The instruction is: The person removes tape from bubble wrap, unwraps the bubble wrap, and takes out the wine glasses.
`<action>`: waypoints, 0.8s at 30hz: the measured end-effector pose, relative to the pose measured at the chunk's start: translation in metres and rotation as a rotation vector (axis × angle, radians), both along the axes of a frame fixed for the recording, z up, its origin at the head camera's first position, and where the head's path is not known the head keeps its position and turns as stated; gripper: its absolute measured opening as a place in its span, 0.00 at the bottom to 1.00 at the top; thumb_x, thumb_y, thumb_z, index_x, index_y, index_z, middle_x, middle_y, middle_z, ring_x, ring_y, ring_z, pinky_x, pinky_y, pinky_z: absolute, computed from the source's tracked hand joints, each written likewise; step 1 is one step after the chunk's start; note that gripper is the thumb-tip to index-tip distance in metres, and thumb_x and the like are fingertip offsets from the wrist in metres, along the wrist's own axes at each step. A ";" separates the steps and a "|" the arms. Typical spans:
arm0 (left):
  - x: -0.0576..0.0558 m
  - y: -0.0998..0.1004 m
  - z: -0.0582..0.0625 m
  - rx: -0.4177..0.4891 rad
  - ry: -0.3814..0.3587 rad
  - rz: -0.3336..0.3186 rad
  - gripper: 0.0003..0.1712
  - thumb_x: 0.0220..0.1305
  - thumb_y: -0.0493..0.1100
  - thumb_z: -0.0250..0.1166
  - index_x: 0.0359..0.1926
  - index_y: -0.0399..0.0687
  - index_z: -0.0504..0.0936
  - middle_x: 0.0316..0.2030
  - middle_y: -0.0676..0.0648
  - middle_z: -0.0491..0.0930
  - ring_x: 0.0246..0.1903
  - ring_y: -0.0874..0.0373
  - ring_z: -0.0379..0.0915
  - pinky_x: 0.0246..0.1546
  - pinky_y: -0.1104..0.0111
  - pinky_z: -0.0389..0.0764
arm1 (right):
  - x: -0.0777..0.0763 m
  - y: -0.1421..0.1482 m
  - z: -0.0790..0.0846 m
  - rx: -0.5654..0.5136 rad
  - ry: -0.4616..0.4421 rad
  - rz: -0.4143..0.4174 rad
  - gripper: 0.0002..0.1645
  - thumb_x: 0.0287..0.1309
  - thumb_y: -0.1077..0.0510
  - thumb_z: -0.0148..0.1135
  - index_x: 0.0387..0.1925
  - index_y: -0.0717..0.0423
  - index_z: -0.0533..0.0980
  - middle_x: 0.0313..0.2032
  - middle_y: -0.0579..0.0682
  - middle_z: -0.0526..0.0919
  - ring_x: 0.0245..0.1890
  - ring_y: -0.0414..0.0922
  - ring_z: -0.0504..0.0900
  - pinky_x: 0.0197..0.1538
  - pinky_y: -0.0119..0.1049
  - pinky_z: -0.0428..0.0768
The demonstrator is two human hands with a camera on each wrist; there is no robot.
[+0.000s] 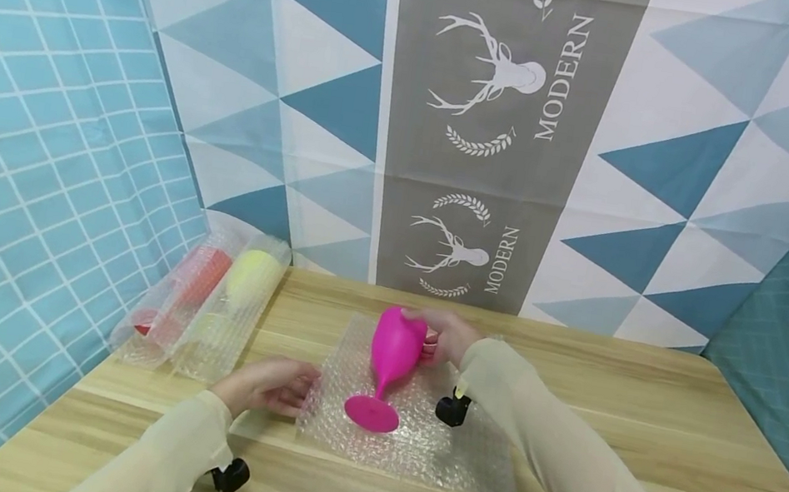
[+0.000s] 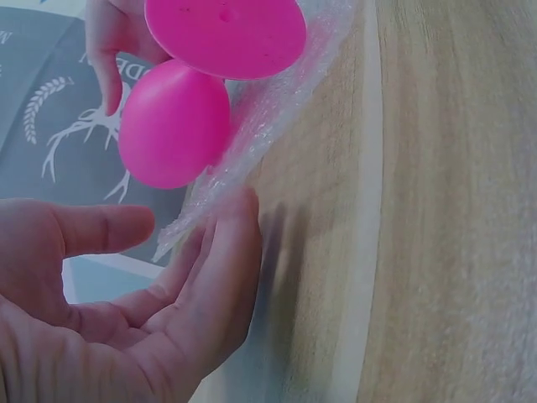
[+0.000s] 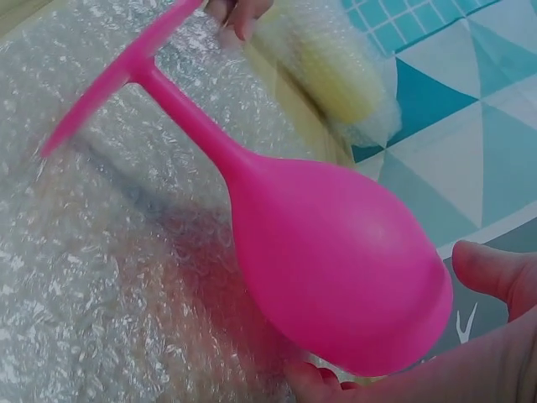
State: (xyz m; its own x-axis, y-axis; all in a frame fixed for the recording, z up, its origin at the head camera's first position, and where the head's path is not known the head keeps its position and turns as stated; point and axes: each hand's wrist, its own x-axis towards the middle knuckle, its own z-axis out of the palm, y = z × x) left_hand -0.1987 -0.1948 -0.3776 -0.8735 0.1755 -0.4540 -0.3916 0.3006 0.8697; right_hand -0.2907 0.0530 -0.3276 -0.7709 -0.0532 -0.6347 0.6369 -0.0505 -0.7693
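A bright pink wine glass (image 1: pixel 396 347) is tilted over a sheet of bubble wrap (image 1: pixel 441 454), its round foot toward the near side. My right hand (image 1: pixel 448 335) grips the bowl near the rim, thumb on one side and fingers on the other, as the right wrist view shows around the pink bowl (image 3: pixel 336 260). At the sheet's left edge is my left hand (image 1: pixel 272 387). In the left wrist view its fingers (image 2: pixel 222 294) are at the edge of the bubble wrap, partly behind it, and the thumb stands apart from them.
Two bubble-wrapped bundles lie at the table's back left, one with a red item (image 1: pixel 204 276) inside and one with a yellow item (image 1: pixel 250 276). The wooden table (image 1: pixel 638 448) meets a patterned cloth backdrop (image 1: pixel 339 104). A blue checked cloth (image 1: pixel 23 143) hangs at the left.
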 end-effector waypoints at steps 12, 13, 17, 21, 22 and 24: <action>0.000 0.004 0.000 -0.032 -0.018 0.010 0.20 0.66 0.45 0.54 0.50 0.31 0.74 0.36 0.41 0.81 0.29 0.58 0.79 0.33 0.70 0.86 | 0.001 -0.004 -0.007 -0.020 -0.025 -0.054 0.49 0.45 0.55 0.75 0.65 0.62 0.59 0.63 0.62 0.65 0.63 0.60 0.68 0.66 0.52 0.72; 0.000 0.004 0.000 -0.035 -0.018 0.003 0.20 0.66 0.45 0.55 0.49 0.31 0.74 0.36 0.41 0.81 0.29 0.59 0.79 0.33 0.70 0.86 | 0.001 -0.004 -0.008 -0.022 -0.027 -0.062 0.49 0.45 0.55 0.75 0.65 0.62 0.60 0.63 0.62 0.66 0.63 0.60 0.68 0.66 0.52 0.73; 0.000 0.005 0.000 -0.054 -0.014 -0.003 0.20 0.66 0.44 0.55 0.49 0.30 0.74 0.36 0.41 0.82 0.29 0.59 0.79 0.34 0.70 0.85 | 0.001 -0.005 -0.011 -0.022 -0.015 -0.066 0.50 0.43 0.54 0.76 0.65 0.61 0.59 0.63 0.62 0.66 0.63 0.60 0.68 0.66 0.52 0.72; 0.000 0.006 0.000 -0.071 -0.004 -0.005 0.20 0.65 0.43 0.56 0.50 0.29 0.74 0.36 0.42 0.81 0.29 0.60 0.78 0.34 0.70 0.85 | 0.000 -0.006 -0.013 -0.032 -0.014 -0.074 0.51 0.42 0.53 0.77 0.65 0.60 0.59 0.63 0.60 0.65 0.63 0.59 0.68 0.67 0.51 0.71; -0.001 0.006 0.000 -0.074 -0.001 -0.003 0.20 0.65 0.43 0.56 0.49 0.29 0.74 0.35 0.43 0.81 0.29 0.60 0.78 0.34 0.70 0.85 | 0.000 -0.007 -0.013 -0.035 -0.009 -0.071 0.50 0.43 0.53 0.76 0.65 0.59 0.60 0.63 0.60 0.66 0.63 0.59 0.68 0.67 0.51 0.71; -0.001 0.007 0.000 -0.076 0.001 0.001 0.19 0.65 0.43 0.56 0.48 0.29 0.75 0.33 0.44 0.79 0.28 0.60 0.77 0.33 0.71 0.84 | 0.000 -0.007 -0.013 -0.037 0.004 -0.060 0.48 0.43 0.53 0.76 0.64 0.58 0.61 0.62 0.60 0.66 0.62 0.58 0.68 0.66 0.52 0.71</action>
